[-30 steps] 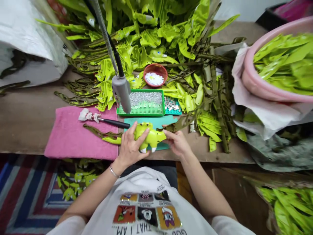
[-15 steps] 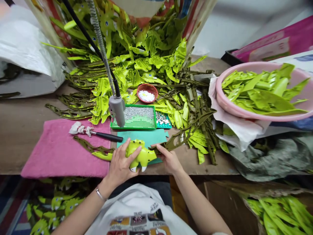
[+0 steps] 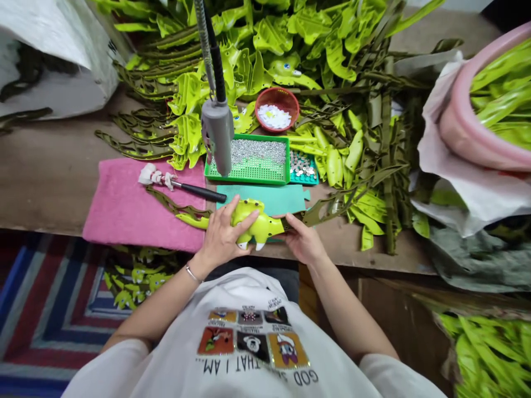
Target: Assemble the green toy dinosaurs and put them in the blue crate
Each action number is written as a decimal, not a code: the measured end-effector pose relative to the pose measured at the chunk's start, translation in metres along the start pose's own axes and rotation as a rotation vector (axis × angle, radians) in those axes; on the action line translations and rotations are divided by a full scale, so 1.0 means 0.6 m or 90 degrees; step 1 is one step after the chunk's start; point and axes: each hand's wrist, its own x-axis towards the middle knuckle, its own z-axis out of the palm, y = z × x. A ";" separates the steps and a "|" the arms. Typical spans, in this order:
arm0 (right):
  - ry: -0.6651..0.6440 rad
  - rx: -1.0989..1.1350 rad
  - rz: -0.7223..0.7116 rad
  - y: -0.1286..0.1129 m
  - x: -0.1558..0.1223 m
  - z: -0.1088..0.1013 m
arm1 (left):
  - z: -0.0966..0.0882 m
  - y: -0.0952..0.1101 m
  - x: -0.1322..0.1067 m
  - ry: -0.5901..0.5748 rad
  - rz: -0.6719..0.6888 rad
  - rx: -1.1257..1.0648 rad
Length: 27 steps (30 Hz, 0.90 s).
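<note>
My left hand (image 3: pixel 224 231) is closed around a lime-green plastic toy animal body (image 3: pixel 262 228) with short white-tipped legs. A lime and olive tail-like piece (image 3: pixel 188 220) extends left from under that hand. At the body's right end, my right hand (image 3: pixel 306 243) pinches a long olive openwork plastic strip (image 3: pixel 327 207) between thumb and fingers. The strip meets the body there; whether they are joined I cannot tell. Beneath the toy lies a teal mat (image 3: pixel 269 198). A screwdriver-like grey tool (image 3: pixel 218 135) hangs on a coiled spring above the mat, untouched.
A black-handled hammer (image 3: pixel 199 192) with a cloth-wrapped head lies on a pink towel (image 3: pixel 112 204). Behind the mat are a green tray (image 3: pixel 249 178) of screws, a teal tray of small metal discs (image 3: pixel 305 166), and a red bowl (image 3: pixel 277 95) of white pieces. A pink basin (image 3: pixel 456 121) stands right.
The view has tilted downward, so more of the shirt and floor shows. Both hands keep hold of the toy body and the olive strip, with little visible change in grip.
</note>
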 end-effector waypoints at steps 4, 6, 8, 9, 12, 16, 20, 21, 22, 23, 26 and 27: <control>0.054 -0.085 -0.080 0.017 -0.001 0.005 | -0.006 0.000 0.008 -0.025 -0.007 -0.010; 0.091 -0.111 -0.113 0.021 0.000 0.011 | -0.010 0.000 -0.001 -0.007 -0.003 -0.005; 0.084 -0.095 -0.116 0.017 0.002 0.021 | -0.010 0.000 -0.025 0.050 -0.026 -0.016; 0.073 -0.075 -0.111 0.012 0.004 0.027 | -0.007 0.001 -0.041 0.117 -0.040 -0.048; 0.047 0.004 -0.103 -0.005 0.011 0.048 | 0.013 0.009 -0.082 0.303 -0.158 -0.330; -0.005 0.009 -0.133 -0.007 0.004 0.082 | 0.025 0.045 -0.068 0.107 -0.442 -0.951; -0.123 -0.100 -0.181 0.000 -0.009 0.079 | 0.017 0.074 -0.013 0.230 -0.547 -1.112; -0.166 -0.157 -0.199 -0.008 -0.009 0.065 | 0.014 0.073 -0.005 0.251 -0.563 -1.104; -0.186 -0.235 -0.222 -0.023 -0.007 0.043 | 0.011 0.069 0.000 0.266 -0.573 -1.092; -0.170 -0.329 -0.249 -0.048 -0.003 0.016 | 0.008 0.063 0.001 0.278 -0.576 -1.080; 0.246 -0.661 -0.362 -0.169 0.009 -0.083 | 0.000 0.040 -0.009 0.302 -0.569 -1.047; 0.338 -0.692 -0.376 -0.221 0.011 -0.117 | -0.001 0.033 -0.014 0.304 -0.574 -1.041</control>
